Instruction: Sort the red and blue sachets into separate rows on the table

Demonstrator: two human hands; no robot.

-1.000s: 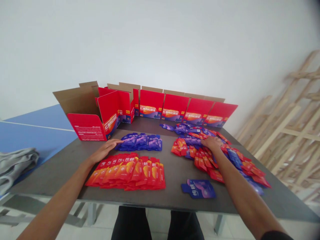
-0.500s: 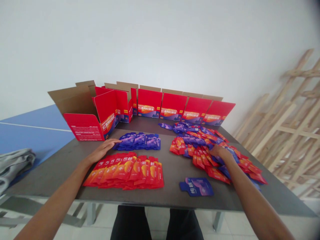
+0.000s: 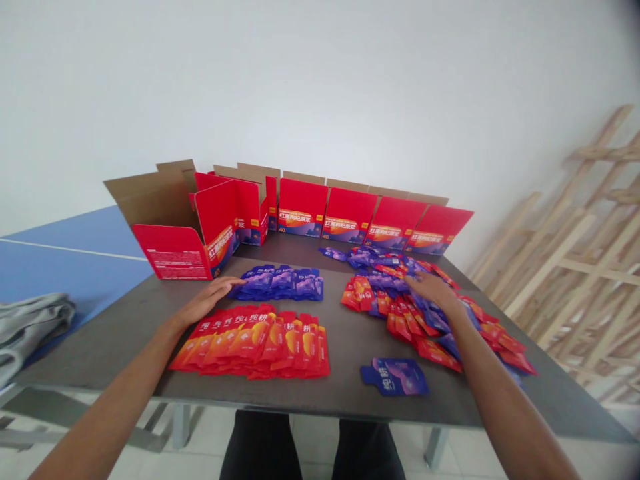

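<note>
My left hand (image 3: pixel 207 301) rests with outstretched fingers, its tips at the left end of a row of overlapping purple pouches (image 3: pixel 283 283). In front of that row, nearer to me, lies a fanned layer of red pouches (image 3: pixel 255 343). My right hand (image 3: pixel 434 291) reaches over a loose heap of mixed red and purple pouches (image 3: pixel 420 337). Its fingers are extended above purple pouches, and I see nothing held in them. One purple pouch (image 3: pixel 397 377) lies by itself near the table's front edge, its spout end pointing left.
Open red cartons (image 3: pixel 300 207) line the back of the grey table (image 3: pixel 345 333). Another open carton (image 3: pixel 173 253) stands at the left. A blue surface (image 3: pixel 75 247) with grey cloth (image 3: pixel 35 327) is farther left. Wooden frames (image 3: pixel 575 253) lean at the right.
My right hand has moved left and farther back over the heap, its fingers now more stretched out. My left hand stays by the purple row. The view has shifted slightly.
</note>
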